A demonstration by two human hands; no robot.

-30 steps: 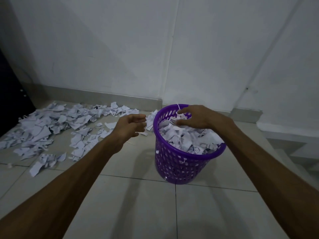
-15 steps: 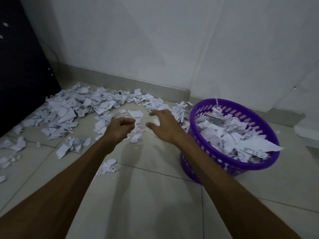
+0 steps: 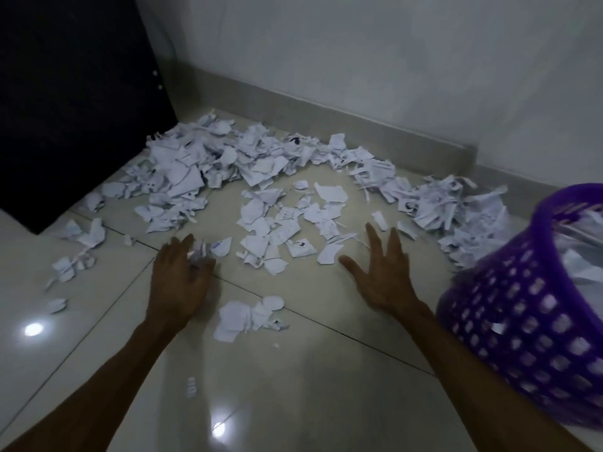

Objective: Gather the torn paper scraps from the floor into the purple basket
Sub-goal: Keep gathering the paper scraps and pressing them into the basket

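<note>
While both hands reach low over the tiled floor (image 3: pixel 293 402), torn paper scraps (image 3: pixel 261 177) lie in a wide drift along the far wall.

Fingers of the left hand (image 3: pixel 177 282) curl loosely over a small crumpled scrap (image 3: pixel 208 249), though whether they grip it cannot be told. Near it on the right, the right hand (image 3: pixel 385 275) is spread flat with straight fingers and holds nothing. Further right, the purple basket (image 3: pixel 522 321) stands tilted at the frame's edge, with paper inside. Another small cluster (image 3: pixel 248 316) lies between the two wrists.
</note>
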